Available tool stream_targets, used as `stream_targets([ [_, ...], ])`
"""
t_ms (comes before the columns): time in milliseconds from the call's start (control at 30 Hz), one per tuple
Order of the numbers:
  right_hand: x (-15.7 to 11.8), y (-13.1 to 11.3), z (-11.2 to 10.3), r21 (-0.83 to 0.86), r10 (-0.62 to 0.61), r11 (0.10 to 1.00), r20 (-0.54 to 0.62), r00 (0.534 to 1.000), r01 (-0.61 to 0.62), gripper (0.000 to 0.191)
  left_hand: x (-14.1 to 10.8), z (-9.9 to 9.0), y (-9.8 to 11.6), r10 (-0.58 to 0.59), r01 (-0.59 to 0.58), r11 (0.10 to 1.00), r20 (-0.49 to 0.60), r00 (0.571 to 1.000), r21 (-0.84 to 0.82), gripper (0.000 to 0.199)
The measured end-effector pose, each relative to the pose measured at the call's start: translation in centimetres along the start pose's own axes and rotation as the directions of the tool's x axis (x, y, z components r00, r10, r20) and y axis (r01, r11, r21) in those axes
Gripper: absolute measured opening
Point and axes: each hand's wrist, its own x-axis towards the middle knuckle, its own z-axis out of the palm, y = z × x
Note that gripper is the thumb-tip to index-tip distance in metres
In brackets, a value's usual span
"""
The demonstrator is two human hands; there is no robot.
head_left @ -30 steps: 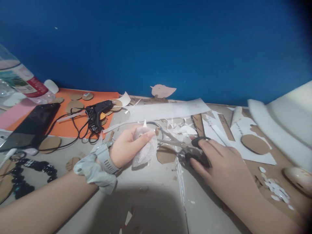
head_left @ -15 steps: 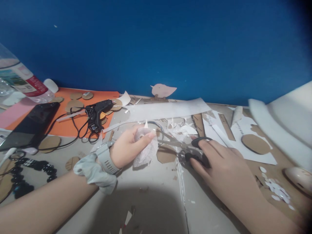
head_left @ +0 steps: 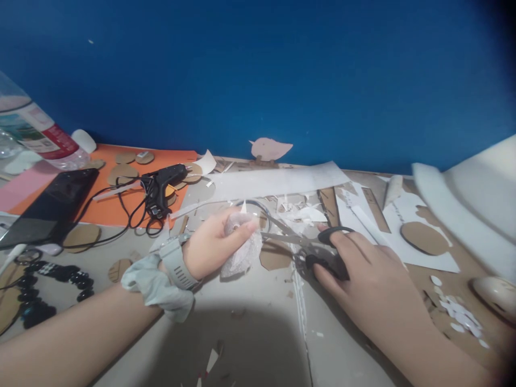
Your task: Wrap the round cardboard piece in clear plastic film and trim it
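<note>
My left hand (head_left: 215,239) is closed round a whitish, crinkled, bubble-wrap-like piece (head_left: 245,251), with the thumb lying across its top. A small white pointed tip (head_left: 244,206) sticks up behind the thumb. What else the fingers hold underneath is hidden. In my right hand (head_left: 365,269) is a pair of scissors (head_left: 300,242) with dark handles, thumb and fingers in the loops. Their blades are spread and point left at the wrapped piece's right edge. Whether they touch it I cannot tell. A cut cardboard piece (head_left: 276,255) lies just below the blades.
At left a black glue gun (head_left: 161,188) with its looping cord lies on orange paper (head_left: 108,209). Nearby are a phone (head_left: 52,204), a plastic bottle (head_left: 44,129) and a beaded bracelet (head_left: 56,274). White paper scraps (head_left: 302,212) lie behind the scissors; a blue wall (head_left: 258,75) rises behind.
The wrapped piece and my left thumb have shifted very slightly. The scissors stay spread in my right hand at nearly the same spot.
</note>
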Motion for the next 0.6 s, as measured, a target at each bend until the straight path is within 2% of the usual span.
stream_targets([
  [367,0.07,-0.10,0.06,0.005,-0.011,1.000,-0.017,1.000,0.011,0.023,-0.05,0.14,0.10,0.009,-0.009,0.999,-0.014,1.000,0.045,0.021],
  [600,-0.03,-0.04,0.18,0.028,0.006,1.000,-0.031,1.000,-0.006,0.025,-0.11,0.13,0.05,0.060,-0.057,0.996,-0.042,0.997,0.062,0.020],
])
